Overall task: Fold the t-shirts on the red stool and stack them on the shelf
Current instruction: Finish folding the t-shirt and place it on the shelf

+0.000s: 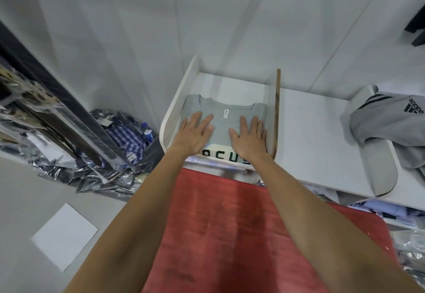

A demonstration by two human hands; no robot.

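Note:
A folded grey t-shirt (224,111) lies on top of a stack in the white shelf compartment (232,81), collar toward the back. Under it a cream folded shirt with dark letters (222,155) shows at the stack's front edge. My left hand (195,132) lies flat on the grey shirt's left half, fingers straight. On its right half my right hand (249,137) presses flat the same way. The red stool (230,235) is below my forearms, its top bare.
White dividers (174,101) and a wood-edged panel (276,113) wall the compartment. A grey Adidas garment (388,117) lies in the right compartment. Bagged clothes and a blue plaid shirt (126,136) are piled on the floor at left. White paper (64,235) lies on the floor.

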